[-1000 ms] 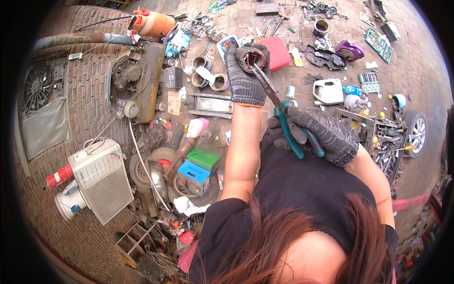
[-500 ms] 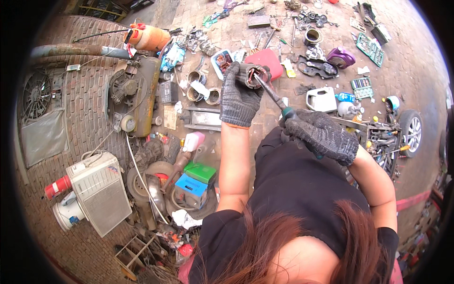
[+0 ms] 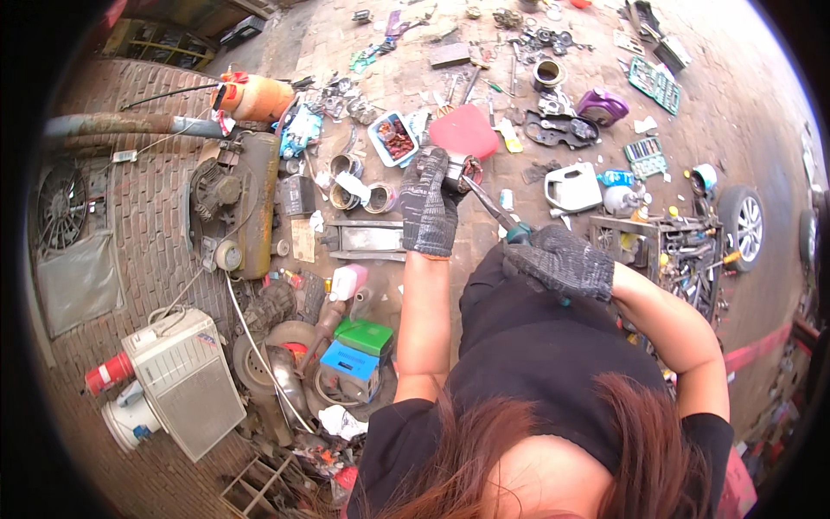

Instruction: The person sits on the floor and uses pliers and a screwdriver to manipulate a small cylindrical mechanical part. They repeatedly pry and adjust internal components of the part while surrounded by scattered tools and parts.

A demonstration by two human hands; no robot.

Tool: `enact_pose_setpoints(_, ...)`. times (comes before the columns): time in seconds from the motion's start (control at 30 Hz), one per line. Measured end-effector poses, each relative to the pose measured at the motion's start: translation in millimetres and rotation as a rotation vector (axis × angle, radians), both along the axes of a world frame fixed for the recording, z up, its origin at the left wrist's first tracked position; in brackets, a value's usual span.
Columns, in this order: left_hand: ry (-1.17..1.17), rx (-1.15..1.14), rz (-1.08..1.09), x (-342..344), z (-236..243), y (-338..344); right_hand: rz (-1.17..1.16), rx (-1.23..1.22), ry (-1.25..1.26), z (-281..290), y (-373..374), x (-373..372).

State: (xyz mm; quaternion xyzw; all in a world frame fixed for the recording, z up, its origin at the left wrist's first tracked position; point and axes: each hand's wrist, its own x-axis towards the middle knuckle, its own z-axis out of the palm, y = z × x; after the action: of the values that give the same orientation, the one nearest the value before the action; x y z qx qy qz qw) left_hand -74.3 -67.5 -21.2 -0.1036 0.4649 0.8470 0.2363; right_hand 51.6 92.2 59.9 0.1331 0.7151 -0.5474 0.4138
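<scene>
My left hand point(image 3: 430, 203), in a dark knitted work glove, is closed around a short, hollow, dark metal part point(image 3: 456, 176) with reddish-brown colour inside its open end. My right hand point(image 3: 566, 262), gloved the same way, grips a screwdriver point(image 3: 490, 204) by its green and black handle. The screwdriver's shaft slants up and left from the handle, and its tip meets the opening of the metal part. Whether the tip presses on something inside cannot be made out. Both hands are out in front of my body, over the brick ground.
Beyond my hands lie a red pad point(image 3: 464, 131) and a tray of small brown parts point(image 3: 394, 139). A floor jack point(image 3: 367, 239) is at the left. To the right stand a white jug point(image 3: 572, 188), a tool cart point(image 3: 661, 229) and a wheel point(image 3: 742, 228).
The metal part has turned in my left hand, its open end now facing more to the right. My right hand and the screwdriver have shifted slightly left and down. The whole view has shifted a little.
</scene>
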Motion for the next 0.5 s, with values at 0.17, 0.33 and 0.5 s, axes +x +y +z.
enact_pose_setpoints(0.17,-0.082,0.123,0.084,11.4,-30.2,23.7,0.106,0.208,0.401,-41.8,11.3,17.3)
enact_pose_setpoints(0.33,0.053,-0.006,0.163,27.0,-16.5,52.5,0.173,0.004,0.299,-28.6,39.1,9.6)
enact_pose_setpoints(0.5,0.156,-0.048,0.301,47.7,-12.5,77.0,0.229,-0.005,0.172,-37.0,46.4,2.4)
